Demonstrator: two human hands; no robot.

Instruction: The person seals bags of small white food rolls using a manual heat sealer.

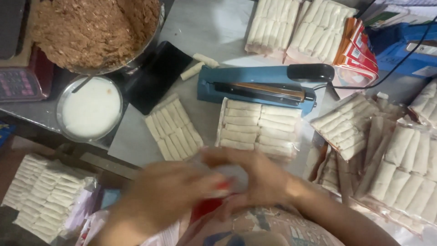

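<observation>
**Both hands on a red-and-clear pouch at the table's near edge**

From where I stood, the two hands met low in the middle of the view, right at the near edge of the steel table [214, 32]. The left hand [168, 193] and the right hand [259, 175] were both closed around a small plastic pouch [230, 182], clear with a red part, the fingers curled onto it from either side. The motion smeared everything there, so I could not tell which way the pouch's long axis ran or where its mouth pointed; only a red strip and a pale, glossy patch showed between the fingers. How tightly each hand pinched it was also beyond making out.

Just beyond the hands lay a sealed pack of pale rolls [259, 130], the rolls lying crosswise in two columns. To its left sat a loose batch of rolls [174, 132], tilted on the diagonal. Behind the pack stood a blue heat sealer [255, 86], its long bar running left to right, black handle at the right end. Two stray rolls [199, 66] lay near its left end.

A bowl of white liquid [91, 109] and a large basin of brown filling [91, 32] sat at the far left, the basin cut off by the frame. More filled packs [400, 168] were heaped on the right, partly out of view.
</observation>
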